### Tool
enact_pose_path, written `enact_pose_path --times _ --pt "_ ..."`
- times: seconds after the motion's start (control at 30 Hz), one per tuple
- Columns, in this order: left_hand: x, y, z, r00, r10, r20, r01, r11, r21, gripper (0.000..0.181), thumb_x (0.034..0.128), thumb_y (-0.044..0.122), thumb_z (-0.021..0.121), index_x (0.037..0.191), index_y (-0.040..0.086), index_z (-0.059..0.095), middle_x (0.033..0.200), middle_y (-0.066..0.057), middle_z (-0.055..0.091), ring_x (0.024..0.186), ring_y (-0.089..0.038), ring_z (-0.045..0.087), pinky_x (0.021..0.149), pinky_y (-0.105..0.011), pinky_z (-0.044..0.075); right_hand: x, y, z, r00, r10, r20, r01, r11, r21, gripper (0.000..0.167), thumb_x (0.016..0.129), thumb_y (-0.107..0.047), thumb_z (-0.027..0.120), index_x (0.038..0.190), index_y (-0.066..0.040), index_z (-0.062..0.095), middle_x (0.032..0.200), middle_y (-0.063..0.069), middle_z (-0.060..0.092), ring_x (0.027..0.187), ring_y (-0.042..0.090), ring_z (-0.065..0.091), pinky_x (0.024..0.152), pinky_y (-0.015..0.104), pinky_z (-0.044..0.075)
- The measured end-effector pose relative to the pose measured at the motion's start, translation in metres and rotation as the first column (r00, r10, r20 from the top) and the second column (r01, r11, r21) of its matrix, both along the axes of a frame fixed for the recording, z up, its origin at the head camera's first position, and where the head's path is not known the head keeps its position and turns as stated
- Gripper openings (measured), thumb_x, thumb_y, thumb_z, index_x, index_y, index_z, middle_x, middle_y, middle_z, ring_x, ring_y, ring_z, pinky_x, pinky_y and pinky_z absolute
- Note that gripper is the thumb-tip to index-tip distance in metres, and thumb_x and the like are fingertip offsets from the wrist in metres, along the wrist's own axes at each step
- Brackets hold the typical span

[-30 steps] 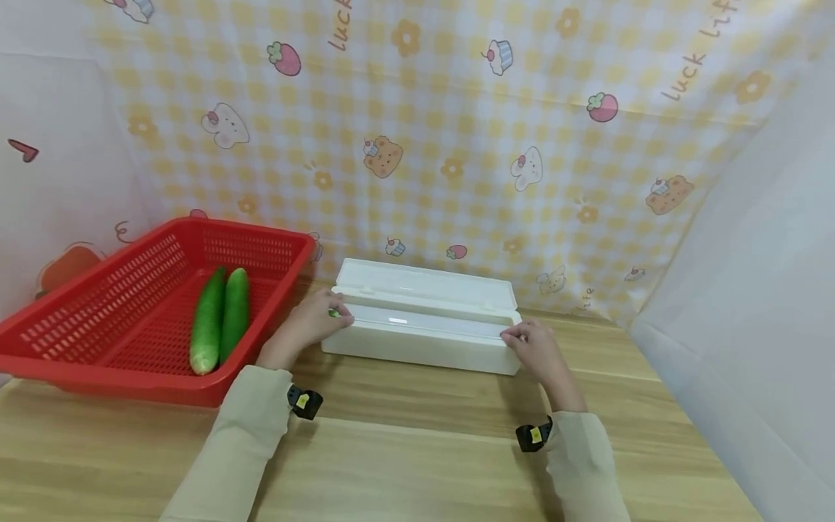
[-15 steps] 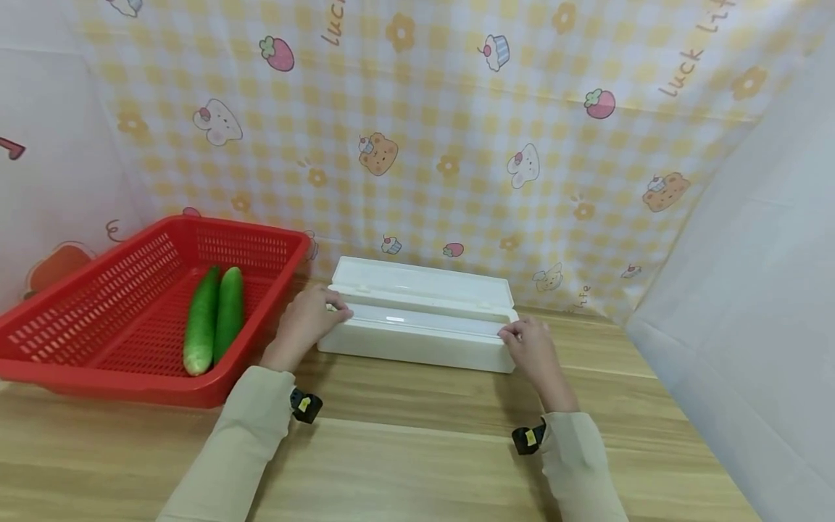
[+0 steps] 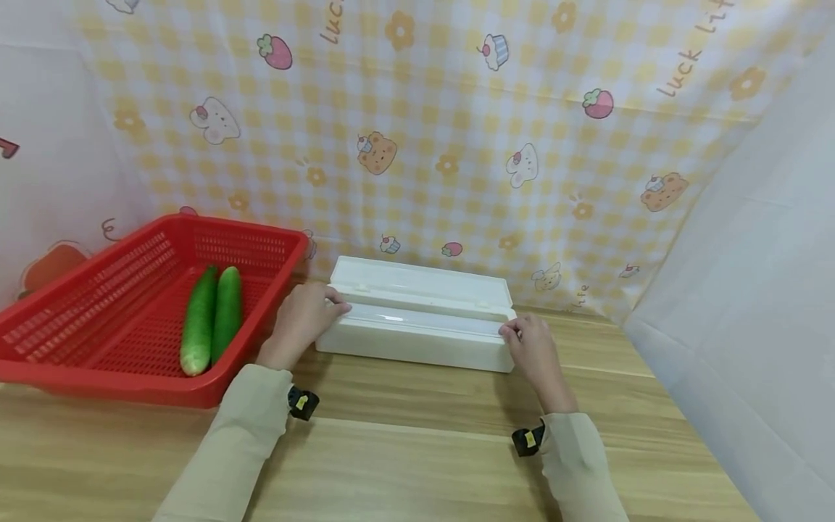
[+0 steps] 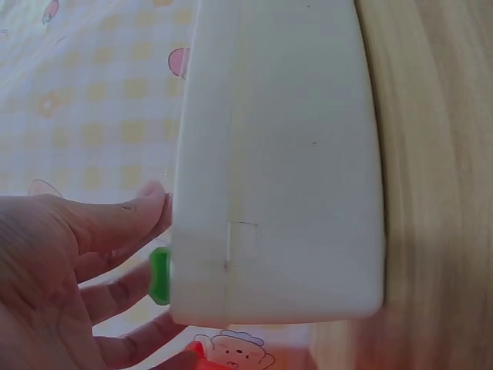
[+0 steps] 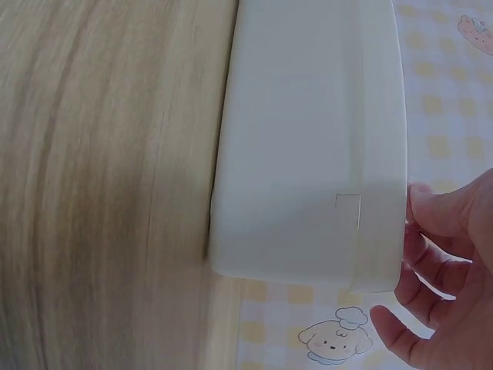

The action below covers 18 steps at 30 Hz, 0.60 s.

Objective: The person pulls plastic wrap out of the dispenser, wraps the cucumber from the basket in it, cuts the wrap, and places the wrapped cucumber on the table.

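A long white cling film dispenser [image 3: 417,346] sits on the table with its lid [image 3: 420,281] raised at the back. Glossy clear cling film [image 3: 437,321] lies across its open top. At the left end, my left hand [image 3: 305,317] pinches the film's edge between thumb and forefinger. A green slide cutter [image 4: 159,276] shows beside its fingers in the left wrist view. My right hand [image 3: 531,344] pinches the film at the right end, thumb against forefinger, other fingers loosely bent. The film is so transparent that its edge is hard to see.
A red plastic basket [image 3: 130,391] stands at the left, close to my left forearm. Two green cucumbers [image 3: 198,322] lie inside it. Behind the dispenser hangs a checked cloth [image 3: 430,109], and a white sheet [image 3: 750,290] closes off the right side.
Both hands keep their places at the dispenser's ends, with only slight finger shifts. The green cutter by my left fingers has gone out of sight in the head view. The view has shifted slightly.
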<state>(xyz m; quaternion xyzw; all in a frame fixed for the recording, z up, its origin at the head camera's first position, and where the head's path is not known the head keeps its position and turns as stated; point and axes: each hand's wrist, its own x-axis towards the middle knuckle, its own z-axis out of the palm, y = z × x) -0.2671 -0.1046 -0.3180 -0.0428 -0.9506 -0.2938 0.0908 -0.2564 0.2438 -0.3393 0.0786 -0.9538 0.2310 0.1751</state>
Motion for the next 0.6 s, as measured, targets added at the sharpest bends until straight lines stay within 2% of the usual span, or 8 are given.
enact_pose_path --times 0.2,0.27,0.43,0.53,0.6 --pt "0.0008 0.0008 0.0005 0.996 -0.022 -0.092 0.019 0.999 -0.028 0.023 0.0865 0.025 0.065 0.099 0.007 0.072 0.092 -0.011 0.070 0.088 -0.027 0.054 0.080 -0.042 0.038 -0.0011 -0.0010 -0.0021 0.998 0.002 -0.065 -0.002 1.000 -0.005 0.020 0.092 -0.013 0.056 0.089 0.005 0.064 0.091 0.018 0.056 0.084 0.032 0.051 0.076 0.043 0.040" --pt "0.0010 0.0020 0.0010 0.993 -0.027 -0.116 0.024 0.999 -0.024 0.022 0.0864 0.024 0.066 0.099 0.007 0.072 0.087 -0.010 0.070 0.086 -0.027 0.053 0.081 -0.043 0.036 -0.0013 -0.0016 -0.0020 0.996 0.001 -0.087 -0.003 1.000 -0.021 0.019 0.092 -0.011 0.056 0.089 0.007 0.063 0.091 0.019 0.056 0.083 0.032 0.053 0.076 0.043 0.042" --pt "0.0010 0.0050 0.0026 0.990 -0.024 -0.141 0.025 1.000 0.012 0.021 0.0883 0.023 0.063 0.100 0.007 0.070 0.081 -0.009 0.069 0.074 -0.023 0.054 0.070 -0.033 0.041 -0.0029 -0.0030 -0.0013 0.994 -0.002 -0.111 -0.007 0.997 -0.080 0.017 0.094 -0.008 0.052 0.094 0.008 0.058 0.085 0.019 0.058 0.075 0.028 0.056 0.066 0.036 0.046" --pt "0.0008 0.0062 0.0033 0.991 -0.027 -0.134 0.034 0.998 0.054 0.020 0.0903 0.022 0.060 0.102 0.007 0.067 0.079 -0.009 0.067 0.067 -0.020 0.056 0.063 -0.028 0.043 -0.0039 -0.0048 0.0001 0.998 0.000 -0.067 -0.012 0.984 -0.178 0.017 0.096 -0.010 0.048 0.097 0.005 0.057 0.084 0.017 0.063 0.073 0.025 0.059 0.063 0.027 0.047" --pt "0.0010 0.0070 0.0038 0.991 -0.028 -0.130 0.039 0.996 0.084 0.019 0.0910 0.020 0.059 0.103 0.007 0.066 0.078 -0.009 0.066 0.065 -0.018 0.056 0.062 -0.027 0.043 -0.0043 -0.0060 0.0007 0.999 0.005 -0.037 -0.014 0.970 -0.244 0.018 0.098 -0.011 0.045 0.098 0.002 0.056 0.086 0.016 0.066 0.074 0.024 0.063 0.063 0.023 0.049"
